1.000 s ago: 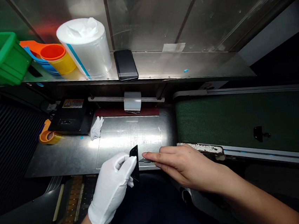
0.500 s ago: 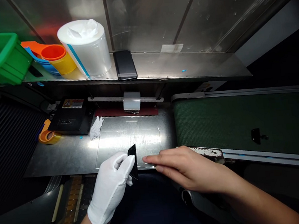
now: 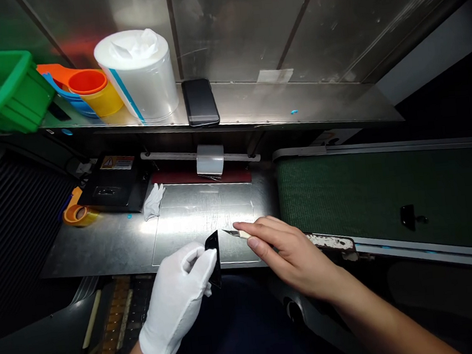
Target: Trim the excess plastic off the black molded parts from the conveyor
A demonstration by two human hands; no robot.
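At far left, a green plastic bin [image 3: 23, 89], cut off by the view's edge, stands on a metal shelf [image 3: 250, 106]; its pale contents are hard to make out. Below, near the back-left edge of a shiny metal work surface [image 3: 101, 251], are an amber roll of tape [image 3: 79, 215] and a black box [image 3: 110, 189]. The box carries a warning label [image 3: 118, 163] (a triangle shows, but the lettering is too small to read). Above, orange, blue and yellow plastic cups [image 3: 105, 100] and a white cylindrical roll in clear wrap [image 3: 147, 85], striped blue, stand on the shelf.

The left hand [image 3: 175, 300], in a white cloth glove, pinches a thin, glossy black part [image 3: 216, 270] firmly between thumb and fingers, over the work surface's front edge. The glove hides much of the part. A dark phone [image 3: 201, 102] lies on the shelf above.

Just right of the part, apart from it, is the blade of a slim pale-handled craft knife [image 3: 237, 233]. The bare right hand [image 3: 287, 250] closes around its handle, mostly covering it.

Farthest right, a green textured belt [image 3: 341, 189] carries a small black piece [image 3: 408, 217] near its front edge; its details are lost in shadow.
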